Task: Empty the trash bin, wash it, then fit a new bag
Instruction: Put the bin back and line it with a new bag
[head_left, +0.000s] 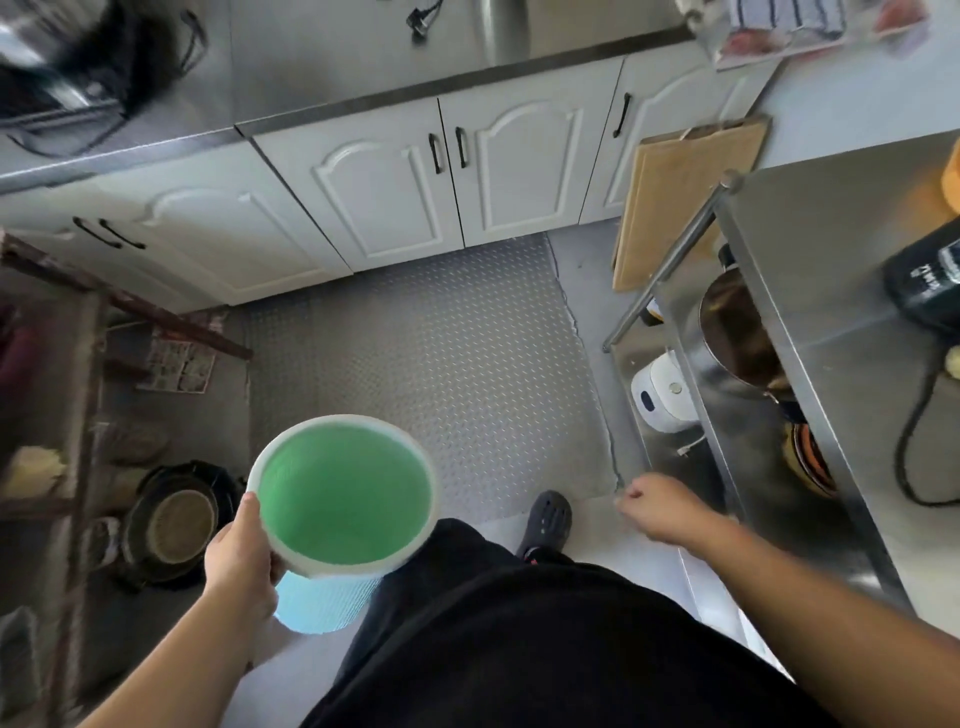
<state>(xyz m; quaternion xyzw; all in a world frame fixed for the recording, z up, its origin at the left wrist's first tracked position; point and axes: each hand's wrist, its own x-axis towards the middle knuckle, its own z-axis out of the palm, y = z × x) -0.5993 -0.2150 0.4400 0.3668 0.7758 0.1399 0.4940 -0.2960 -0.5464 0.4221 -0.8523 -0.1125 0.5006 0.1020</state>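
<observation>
We hold the trash bin (345, 499) in our left hand (241, 564), which grips it at the near-left part of its white rim, the thumb lying over the rim and the other fingers under it. The bin is in the air, low in front of our left leg, with its mouth turned up to the camera; the inside looks green and the outer wall below the rim is light blue. We see nothing inside it. Our right hand (657, 506) hangs free to the right, well apart from the bin, with the fingers loosely curled and nothing in them. Under us there is the floor of patterned metal plate (447, 353), and one dark shoe (548, 519) stands on its near edge. Ahead are white cabinet doors (384, 192) with black handles under a steel counter. At the right stands a steel shelf table (810, 291); a wooden cutting board (680, 202) leans at its far end, and on its lower shelves we see a metal pot (732, 332) and a white rice cooker (662, 397). At the left, near the bin, a round dark pan (174, 522) lies on the floor beside a wooden rack (78, 332).
</observation>
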